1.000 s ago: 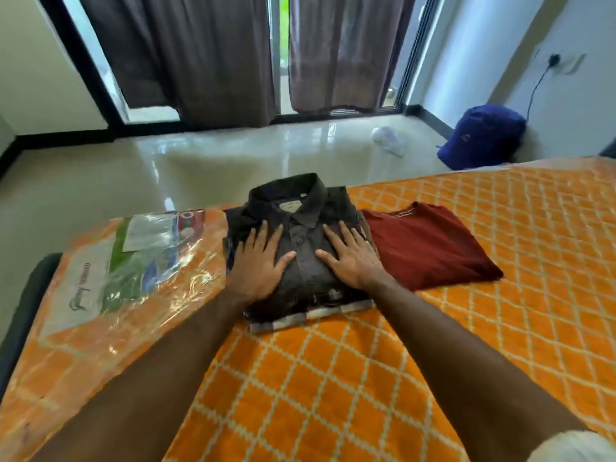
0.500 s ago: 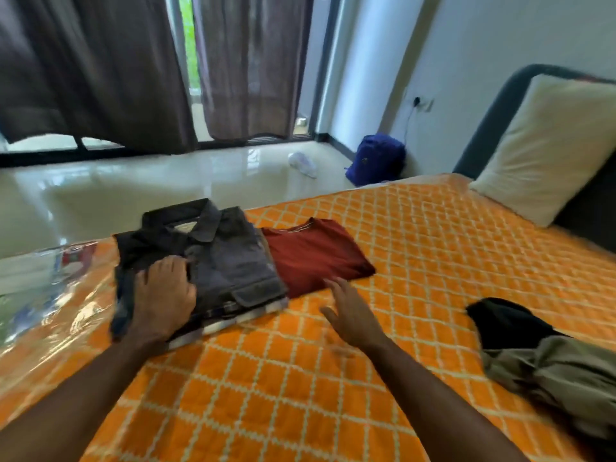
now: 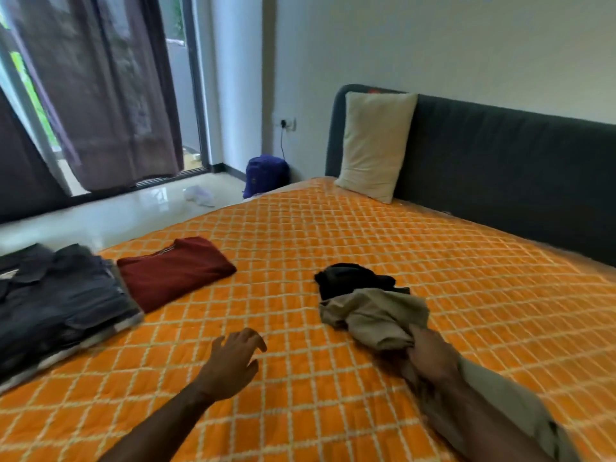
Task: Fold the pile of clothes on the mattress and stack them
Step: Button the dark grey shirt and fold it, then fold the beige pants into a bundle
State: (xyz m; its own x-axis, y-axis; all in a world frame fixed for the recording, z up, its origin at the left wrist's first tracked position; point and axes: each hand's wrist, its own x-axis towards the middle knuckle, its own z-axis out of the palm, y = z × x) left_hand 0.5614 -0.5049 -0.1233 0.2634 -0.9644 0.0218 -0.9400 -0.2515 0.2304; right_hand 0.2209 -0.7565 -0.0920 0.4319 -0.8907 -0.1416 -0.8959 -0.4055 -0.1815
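A folded dark grey collared shirt (image 3: 56, 305) lies on a stack at the left edge of the orange quilted mattress (image 3: 333, 235). Beside it, to the right, lies a folded maroon shirt (image 3: 176, 271). A crumpled khaki garment (image 3: 376, 316) lies near the middle right, with a black garment (image 3: 353, 280) bunched just behind it. My right hand (image 3: 430, 358) grips the near end of the khaki garment, which trails along my forearm. My left hand (image 3: 233, 358) hovers over bare mattress with fingers spread and holds nothing.
A cream pillow (image 3: 376, 145) leans on the dark headboard (image 3: 516, 181) at the back right. A blue bag (image 3: 265, 175) sits on the floor by the wall. Dark curtains (image 3: 110, 105) hang at the glass door, and a white scrap (image 3: 200, 196) lies on the tiles.
Both hands left the folded grey shirt. My view swung right. My right hand reached the khaki garment and took hold of it; my left hand moved off the stack to mid-mattress.
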